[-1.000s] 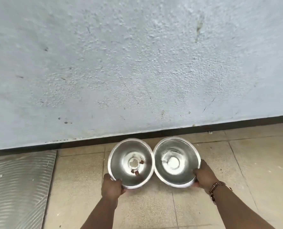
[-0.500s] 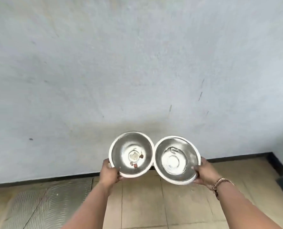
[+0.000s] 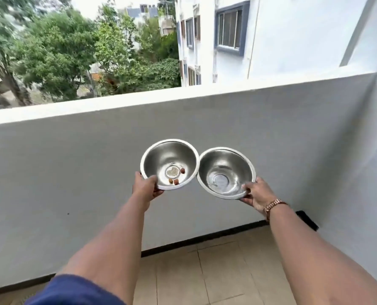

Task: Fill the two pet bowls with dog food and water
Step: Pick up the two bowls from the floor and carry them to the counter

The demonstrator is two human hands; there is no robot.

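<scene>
Two steel pet bowls are held up side by side in front of a grey balcony wall, rims touching. My left hand (image 3: 146, 187) grips the near rim of the left bowl (image 3: 161, 154), which has three brown kibble pieces on its bottom. My right hand (image 3: 256, 193), with a watch on the wrist, grips the near rim of the right bowl (image 3: 223, 160), which looks wet and has no food in it. Both bowls tilt slightly toward me.
The grey parapet wall (image 3: 73, 172) with a white top runs across the view, meeting a side wall (image 3: 376, 172) at the right. Beige floor tiles (image 3: 205, 271) lie below. Trees and a white building stand beyond the wall.
Both bowls have been lifted from the tiled floor to chest height, still one in each hand. My view has risen from the floor to over the wall.
</scene>
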